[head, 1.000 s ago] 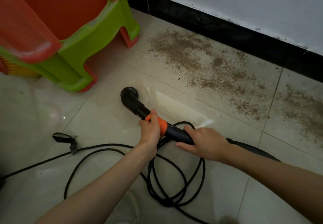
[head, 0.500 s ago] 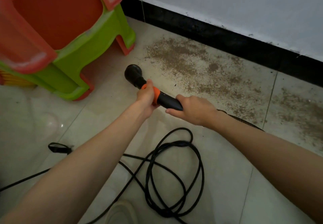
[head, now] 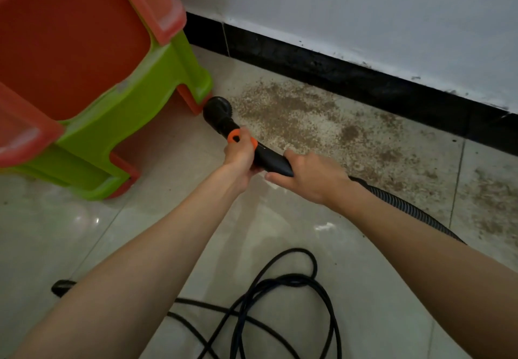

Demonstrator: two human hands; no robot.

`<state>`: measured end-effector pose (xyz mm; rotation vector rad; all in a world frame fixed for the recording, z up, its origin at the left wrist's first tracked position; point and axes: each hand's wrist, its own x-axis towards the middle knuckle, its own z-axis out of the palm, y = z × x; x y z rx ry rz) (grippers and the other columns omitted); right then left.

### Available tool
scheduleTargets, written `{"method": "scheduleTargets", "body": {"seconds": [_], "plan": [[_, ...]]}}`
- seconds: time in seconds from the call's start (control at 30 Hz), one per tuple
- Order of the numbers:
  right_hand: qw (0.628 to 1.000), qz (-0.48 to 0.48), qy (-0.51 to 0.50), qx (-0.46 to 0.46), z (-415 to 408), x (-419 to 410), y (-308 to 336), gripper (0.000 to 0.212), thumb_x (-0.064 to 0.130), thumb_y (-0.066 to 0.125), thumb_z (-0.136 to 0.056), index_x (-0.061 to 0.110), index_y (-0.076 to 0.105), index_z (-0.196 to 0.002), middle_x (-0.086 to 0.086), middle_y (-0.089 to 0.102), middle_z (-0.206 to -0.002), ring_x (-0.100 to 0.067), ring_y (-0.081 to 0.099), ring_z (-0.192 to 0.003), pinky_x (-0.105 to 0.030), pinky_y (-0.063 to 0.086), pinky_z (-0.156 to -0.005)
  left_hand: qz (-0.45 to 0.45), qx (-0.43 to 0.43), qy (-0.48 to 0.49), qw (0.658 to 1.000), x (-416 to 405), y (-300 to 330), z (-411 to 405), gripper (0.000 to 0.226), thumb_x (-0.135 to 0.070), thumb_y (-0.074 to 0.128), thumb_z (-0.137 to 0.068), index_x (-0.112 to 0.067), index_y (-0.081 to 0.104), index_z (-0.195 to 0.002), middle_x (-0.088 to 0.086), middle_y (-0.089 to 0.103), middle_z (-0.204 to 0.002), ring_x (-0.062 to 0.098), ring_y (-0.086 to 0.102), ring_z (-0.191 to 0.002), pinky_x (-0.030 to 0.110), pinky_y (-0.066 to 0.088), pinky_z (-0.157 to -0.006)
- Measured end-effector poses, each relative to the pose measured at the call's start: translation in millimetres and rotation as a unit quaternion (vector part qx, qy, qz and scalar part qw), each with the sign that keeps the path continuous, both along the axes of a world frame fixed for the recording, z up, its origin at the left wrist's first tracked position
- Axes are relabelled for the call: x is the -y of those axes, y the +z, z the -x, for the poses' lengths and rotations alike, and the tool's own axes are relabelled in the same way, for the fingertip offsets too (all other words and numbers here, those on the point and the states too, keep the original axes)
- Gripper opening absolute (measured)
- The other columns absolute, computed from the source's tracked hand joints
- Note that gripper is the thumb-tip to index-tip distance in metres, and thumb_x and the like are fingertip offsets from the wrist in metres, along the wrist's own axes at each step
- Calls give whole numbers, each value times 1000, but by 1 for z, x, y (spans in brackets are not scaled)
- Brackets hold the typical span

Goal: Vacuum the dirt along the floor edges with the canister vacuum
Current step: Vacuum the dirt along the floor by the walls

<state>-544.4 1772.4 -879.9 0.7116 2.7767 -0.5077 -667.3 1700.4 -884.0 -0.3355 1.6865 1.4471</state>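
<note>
A black vacuum nozzle (head: 217,110) with a round brush head sits low over the floor at the left end of a brown dirt patch (head: 308,126), close to the stool's foot. My left hand (head: 241,156) grips the wand at its orange collar (head: 234,137). My right hand (head: 311,176) grips the black handle just behind. The ribbed hose (head: 406,204) runs off to the right behind my right forearm. Dirt spreads along the black skirting (head: 336,69) and continues on the tile at the right (head: 493,204).
Stacked green and orange plastic stools (head: 126,106) stand at the left, almost touching the nozzle. A coiled black power cord (head: 291,297) lies on the pale tiles between my forearms. The white wall (head: 364,16) rises above the skirting.
Both hands have pushed the wand forward, away from the cord. The nozzle has moved from open tile up to the stool's foot and the left edge of the dirt.
</note>
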Motion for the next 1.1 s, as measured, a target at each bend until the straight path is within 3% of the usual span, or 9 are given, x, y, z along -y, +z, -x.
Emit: {"method": "scheduleTargets", "body": {"seconds": [0.2, 0.3, 0.37, 0.5, 0.6, 0.77, 0.87, 0.97, 1.1], "plan": [[999, 38, 9, 0, -9, -18, -11, 48, 70, 41, -87, 24, 48, -100, 8, 50, -69, -11, 50, -60, -27, 34, -51, 27, -48, -15, 998, -12, -14, 17, 49, -42, 38, -100, -11, 34, -138, 11, 52, -122, 22, 54, -98, 30, 48, -59], [999, 49, -18, 12, -34, -20, -26, 45, 69, 45, -87, 28, 47, -104, 14, 45, -71, -9, 47, -62, -27, 32, -53, 29, -56, -27, 998, -17, -20, 21, 51, -42, 38, -100, -10, 33, -138, 11, 52, -124, 21, 54, -99, 28, 48, -62], [998, 49, -35, -10, -36, -20, -35, 44, 67, 46, -87, 27, 47, -106, 13, 45, -73, -11, 48, -65, -28, 34, -55, 29, -65, -31, 997, -24, -20, 26, 51, -42, 39, -99, -9, 34, -138, 10, 53, -122, 21, 55, -99, 29, 47, -65], [992, 76, -53, -81, -14, -31, -36, 38, 61, 51, -88, 25, 51, -102, 10, 50, -72, -15, 54, -66, -28, 40, -58, -6, -64, -18, 998, -38, -11, 42, 41, -43, 40, -99, -11, 43, -124, 6, 55, -105, 16, 55, -83, 26, 46, -57], [984, 98, -74, -127, 6, -39, -34, 34, 60, 55, -87, 28, 49, -95, 4, 57, -73, -16, 56, -64, -28, 37, -55, -36, -54, -13, 998, -45, -3, 54, 47, -45, 40, -98, -10, 43, -130, 4, 54, -104, 17, 56, -86, 26, 48, -59], [936, 237, -151, -212, 48, -43, -28, 25, 52, 66, -83, 28, 61, -84, 1, 67, -71, -16, 64, -61, -32, 50, -56, -101, -55, 21, 993, -47, 5, 68, 18, -29, 48, -99, -14, 50, -109, 4, 59, -97, 16, 58, -83, 26, 48, -63], [905, 309, -176, -234, 72, -47, -23, 23, 48, 70, -81, 26, 65, -78, 2, 70, -69, -11, 66, -59, -28, 52, -57, -116, -82, 16, 990, -46, 10, 81, 27, -23, 49, -99, -10, 51, -122, 1, 59, -104, 13, 57, -84, 22, 46, -63], [874, 366, -198, -252, 96, -50, -17, 23, 42, 73, -81, 21, 66, -76, 3, 68, -65, -11, 65, -56, -27, 52, -55, -115, -114, -8, 987, -47, 16, 95, 22, -21, 49, -98, -12, 53, -118, -3, 61, -97, 10, 58, -83, 21, 44, -65], [864, 386, -192, -260, 115, -52, -12, 23, 39, 72, -83, 21, 64, -71, 10, 65, -55, -4, 63, -52, -18, 48, -50, -104, -121, 10, 987, -50, 21, 107, 27, -18, 52, -97, -9, 54, -122, 2, 62, -107, 10, 60, -85, 21, 45, -65]]}}
